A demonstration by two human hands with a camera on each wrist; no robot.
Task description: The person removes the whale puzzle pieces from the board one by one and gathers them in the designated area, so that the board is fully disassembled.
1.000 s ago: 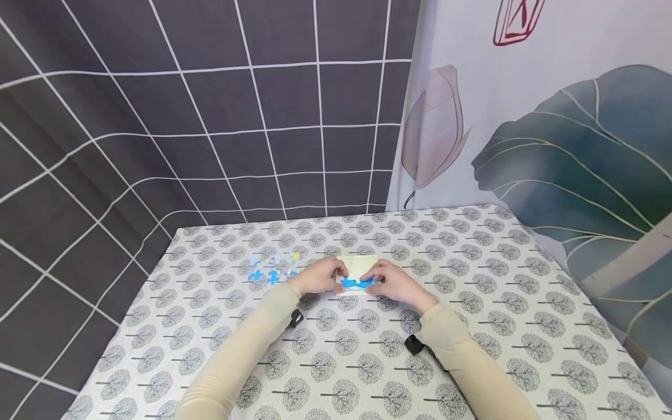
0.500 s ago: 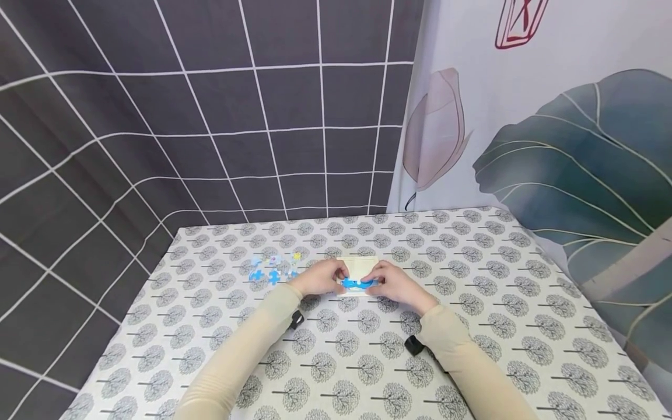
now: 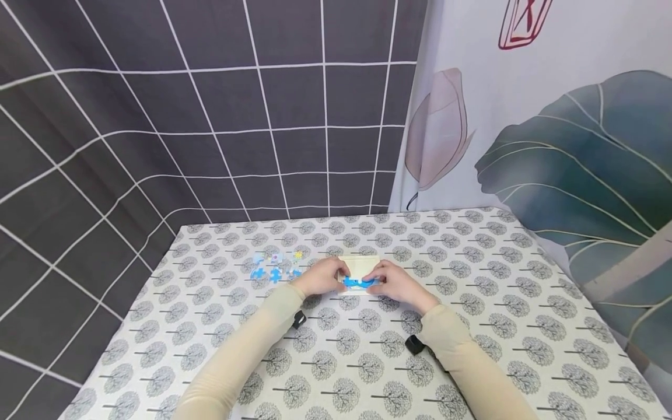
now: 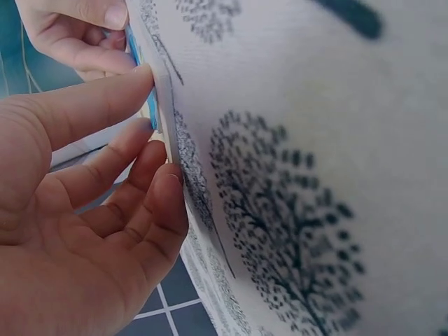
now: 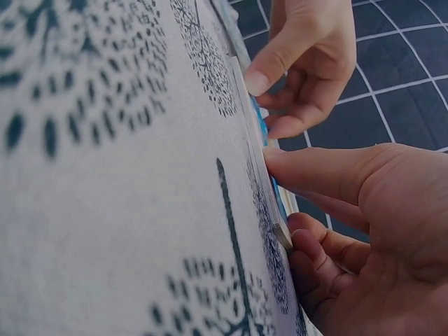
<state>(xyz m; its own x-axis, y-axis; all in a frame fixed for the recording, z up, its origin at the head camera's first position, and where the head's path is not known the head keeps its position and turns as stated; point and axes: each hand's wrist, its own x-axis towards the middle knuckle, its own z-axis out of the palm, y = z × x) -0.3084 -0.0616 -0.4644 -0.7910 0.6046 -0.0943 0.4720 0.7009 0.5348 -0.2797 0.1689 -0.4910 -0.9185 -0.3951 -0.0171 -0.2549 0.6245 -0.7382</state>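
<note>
A cream puzzle tray (image 3: pixel 361 266) lies on the patterned cloth between the two hands. Along its near side runs a strip of blue puzzle pieces (image 3: pixel 357 283), partly covered by fingers. The left hand (image 3: pixel 322 276) pinches the strip's left end, its thumb at the tray's near edge. At the other end the right hand (image 3: pixel 395 282) holds the strip between thumb and bent fingers. In the left wrist view, the left thumb (image 4: pixel 105 101) sits on the pale edge with blue just beyond. The right wrist view shows the right thumb (image 5: pixel 308 168) at the same edge.
Loose puzzle pieces (image 3: pixel 275 275), several of them blue, lie left of the tray. One piece with a yellow sun (image 3: pixel 298 255) is at the back of that group. A dark gridded curtain (image 3: pixel 294 146) hangs behind the cloth-covered table (image 3: pixel 346 373).
Both hands stay at the blue strip with barely any finger movement. The head view has shifted slightly, so the scene sits a little farther right.
</note>
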